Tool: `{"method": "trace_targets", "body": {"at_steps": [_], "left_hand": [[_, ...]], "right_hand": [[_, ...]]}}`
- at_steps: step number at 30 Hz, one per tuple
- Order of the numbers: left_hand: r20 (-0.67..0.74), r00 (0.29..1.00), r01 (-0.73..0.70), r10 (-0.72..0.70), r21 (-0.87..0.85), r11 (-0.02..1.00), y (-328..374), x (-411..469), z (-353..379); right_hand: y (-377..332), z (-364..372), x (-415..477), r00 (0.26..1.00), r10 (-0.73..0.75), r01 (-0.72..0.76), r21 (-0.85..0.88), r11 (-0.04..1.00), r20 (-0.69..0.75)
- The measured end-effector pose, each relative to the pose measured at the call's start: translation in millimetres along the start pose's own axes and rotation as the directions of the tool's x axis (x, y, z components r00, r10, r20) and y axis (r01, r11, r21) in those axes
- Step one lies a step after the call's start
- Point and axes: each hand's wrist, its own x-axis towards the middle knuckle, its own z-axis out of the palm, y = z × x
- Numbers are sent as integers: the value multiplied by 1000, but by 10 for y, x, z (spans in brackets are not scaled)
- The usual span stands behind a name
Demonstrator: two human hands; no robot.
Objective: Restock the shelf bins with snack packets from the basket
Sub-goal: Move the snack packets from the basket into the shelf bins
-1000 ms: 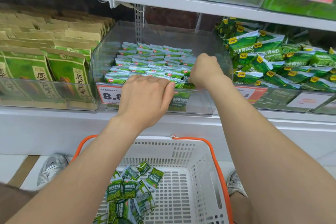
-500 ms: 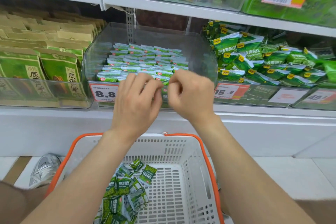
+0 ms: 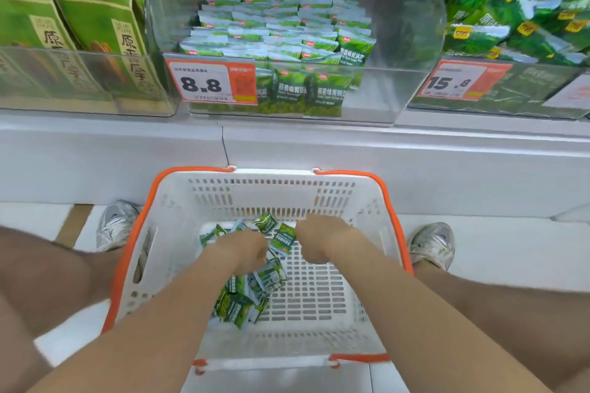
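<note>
A white basket with an orange rim [image 3: 376, 188] sits on the floor between my feet, holding a loose pile of small green snack packets [image 3: 245, 297]. My left hand [image 3: 242, 252] reaches down onto the top of the pile, its fingers hidden among the packets. My right hand [image 3: 316, 242] is curled beside it and pinches the edge of one tilted green packet [image 3: 282, 239]. On the shelf above, the clear middle bin [image 3: 399, 41], tagged 8.8, holds rows of the same packets [image 3: 274, 25] in its left part.
A bin of tall green and tan bags [image 3: 79, 41] stands to the left, and a bin of larger green bags [image 3: 517, 19] tagged 15.8 to the right. The white shelf ledge [image 3: 287, 143] juts out above the basket. My grey shoes [image 3: 116, 223] flank it.
Both hands have left the middle bin and dropped down into the basket. My view has tilted down and moved closer to the shelf.
</note>
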Motion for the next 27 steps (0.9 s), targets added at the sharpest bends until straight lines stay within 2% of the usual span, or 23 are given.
{"method": "trace_targets", "body": {"at_steps": [3, 6, 11, 15, 18, 22, 25, 27], "left_hand": [[110, 994, -14, 16, -17, 1000, -41, 92, 333], [111, 991, -78, 74, 30, 997, 47, 168, 496], [256, 961, -176, 100, 297, 938, 133, 300, 648], [214, 971, -170, 102, 330, 928, 139, 354, 663], [181, 977, -161, 117, 248, 955, 76, 401, 705], [82, 992, -83, 95, -141, 987, 9, 411, 619], [-21, 997, -77, 75, -427, 901, 54, 368, 343], [-89, 993, -117, 80, -575, 810, 88, 285, 99]], "right_hand": [[-5, 179, 120, 995, 17, -16, -12, 1000, 100], [-28, 256, 225, 998, 20, -19, -22, 1000, 68], [-52, 271, 328, 998, 1, -1, -5, 1000, 57], [-32, 285, 380, 998, -4, 4, 6, 1000, 63], [14, 306, 406, 998, 2, -2, 9, 1000, 60], [83, 276, 367, 998, 23, -25, 40, 999, 51], [162, 245, 378, 998, 30, -36, 140, 990, 47], [247, 226, 390, 999, 16, -30, 334, 942, 46]]}}
